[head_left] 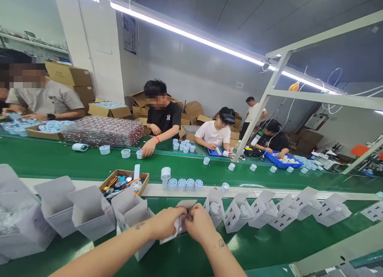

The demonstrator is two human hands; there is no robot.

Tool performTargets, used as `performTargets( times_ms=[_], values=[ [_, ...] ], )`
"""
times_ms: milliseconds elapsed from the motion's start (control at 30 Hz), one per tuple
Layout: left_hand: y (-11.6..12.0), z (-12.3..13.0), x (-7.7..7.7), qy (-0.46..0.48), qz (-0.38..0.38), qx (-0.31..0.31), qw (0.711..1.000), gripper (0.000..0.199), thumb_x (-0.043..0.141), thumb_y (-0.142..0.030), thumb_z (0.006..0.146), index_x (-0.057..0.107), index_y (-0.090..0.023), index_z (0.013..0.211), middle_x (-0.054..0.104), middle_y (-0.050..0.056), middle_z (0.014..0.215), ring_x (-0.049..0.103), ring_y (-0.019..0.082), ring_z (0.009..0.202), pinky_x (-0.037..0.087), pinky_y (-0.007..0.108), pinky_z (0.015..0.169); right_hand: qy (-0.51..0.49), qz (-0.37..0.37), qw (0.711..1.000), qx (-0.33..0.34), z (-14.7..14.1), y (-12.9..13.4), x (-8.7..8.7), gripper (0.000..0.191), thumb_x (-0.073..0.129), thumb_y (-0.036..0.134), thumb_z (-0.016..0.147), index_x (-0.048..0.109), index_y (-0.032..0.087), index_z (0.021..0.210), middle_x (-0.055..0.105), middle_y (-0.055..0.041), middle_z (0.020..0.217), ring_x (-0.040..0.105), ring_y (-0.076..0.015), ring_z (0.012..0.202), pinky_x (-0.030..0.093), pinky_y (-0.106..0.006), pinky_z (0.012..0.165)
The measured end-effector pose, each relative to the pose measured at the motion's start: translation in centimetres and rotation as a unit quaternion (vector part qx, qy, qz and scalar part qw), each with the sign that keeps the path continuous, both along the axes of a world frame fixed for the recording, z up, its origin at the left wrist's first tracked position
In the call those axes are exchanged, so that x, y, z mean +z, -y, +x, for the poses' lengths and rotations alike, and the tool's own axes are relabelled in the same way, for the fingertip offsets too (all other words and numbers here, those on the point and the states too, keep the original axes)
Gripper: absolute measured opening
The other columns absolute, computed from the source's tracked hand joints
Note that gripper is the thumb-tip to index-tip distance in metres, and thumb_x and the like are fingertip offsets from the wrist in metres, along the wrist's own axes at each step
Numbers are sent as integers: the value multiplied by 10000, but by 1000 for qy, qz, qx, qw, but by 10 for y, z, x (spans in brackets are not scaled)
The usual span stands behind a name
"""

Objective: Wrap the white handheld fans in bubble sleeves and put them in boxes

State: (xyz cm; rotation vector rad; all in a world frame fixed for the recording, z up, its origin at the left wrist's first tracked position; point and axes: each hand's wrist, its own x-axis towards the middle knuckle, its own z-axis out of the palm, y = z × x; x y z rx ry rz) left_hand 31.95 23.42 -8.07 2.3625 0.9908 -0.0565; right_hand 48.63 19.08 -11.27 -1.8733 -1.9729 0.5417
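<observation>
A small white cardboard box (168, 240) is tilted between my two hands above the near green belt, its flap raised at the back. My left hand (164, 224) is closed around its left side. At the box's mouth, the bent fingers of my right hand (200, 224) pinch at crinkled clear plastic wrap (180, 225). What lies inside the wrap is hidden by my fingers. Just right of my hands stands an open white box (214, 219) with wrapped contents. To the left is another open white box (131, 209), partly behind my left forearm.
More open boxes (239, 215) line the near belt on both sides. Beyond them, several pale blue round parts (182, 184) and a carton of tools (145, 179) stand on the divider. Co-workers (164, 117) sit across the far belt (98, 161). A metal frame post (254, 113) rises at right.
</observation>
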Motion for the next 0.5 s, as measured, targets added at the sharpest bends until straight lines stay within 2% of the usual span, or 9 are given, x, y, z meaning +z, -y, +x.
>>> performTargets(
  times_ms=[100,200,267,400,500],
  values=[
    [-12,-2,2,73,-40,28,996,533,575,-44,581,595,-211,1087,687,2,1097,638,250,1063,507,302,888,4,-31,999,-15,8,-3,7,169,616,301,813,693,177,727,607,-88,835,622,-259,820,491,-406,792],
    [-21,1,1,69,-37,58,995,481,548,-75,680,559,-169,1152,663,24,1065,653,199,929,524,281,809,-17,-51,998,25,18,-1,-1,176,665,336,808,701,168,845,616,-114,995,611,-273,954,474,-409,883],
    [-24,3,0,42,-26,62,997,476,545,-101,739,544,-171,1209,643,49,1082,638,194,947,512,288,830,-32,-62,996,53,23,2,-10,227,716,297,769,691,168,955,610,-113,1067,592,-273,1033,462,-396,926],
    [-17,7,5,-25,6,24,999,447,580,-161,783,591,-236,1223,623,88,1127,625,249,1010,484,346,887,-39,-59,995,76,24,8,-18,329,707,219,777,659,155,1096,619,-113,1088,588,-263,1052,460,-389,944],
    [-9,8,10,-76,32,-13,997,390,582,-225,816,608,-207,1205,641,130,1133,636,289,1008,490,374,866,-27,-52,995,78,22,8,-13,361,754,245,748,681,132,1084,627,-125,1055,603,-276,1023,464,-388,935]
  ],
)
